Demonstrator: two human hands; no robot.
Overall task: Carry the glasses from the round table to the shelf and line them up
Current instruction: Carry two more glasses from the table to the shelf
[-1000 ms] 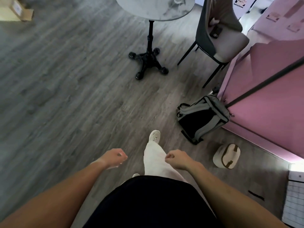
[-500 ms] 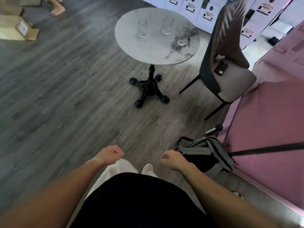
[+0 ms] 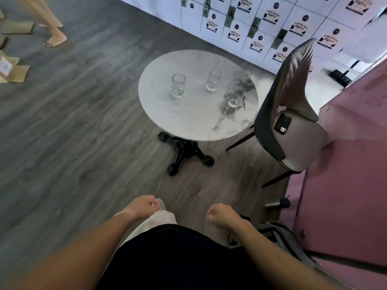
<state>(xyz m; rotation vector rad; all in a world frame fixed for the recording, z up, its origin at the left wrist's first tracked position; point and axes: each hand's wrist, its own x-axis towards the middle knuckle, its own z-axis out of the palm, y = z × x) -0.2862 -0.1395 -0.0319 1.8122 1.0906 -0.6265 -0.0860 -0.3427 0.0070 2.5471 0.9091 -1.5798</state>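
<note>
Three clear glasses stand upright on the round marble table [image 3: 188, 124]: a left glass [image 3: 178, 86], a far glass [image 3: 213, 79] and a right glass [image 3: 235, 95] on the dark veining. My left hand [image 3: 142, 207] and my right hand [image 3: 221, 216] hang low in front of my body, both curled into loose fists with nothing in them. They are well short of the table, over the wood floor. No shelf is in sight.
A dark chair [image 3: 289, 114] with a phone [image 3: 282, 123] on its seat stands right of the table. A pink counter [image 3: 345, 174] fills the right side. A backpack [image 3: 278, 237] and a bottle [image 3: 277, 203] lie at its foot. White lockers [image 3: 251, 24] line the back. Another person's feet [image 3: 54, 36] and cardboard boxes [image 3: 10, 68] are at far left.
The view has tilted up and closed in on the table, so all three glasses are now in full view. My fists have stayed low in front of me.
</note>
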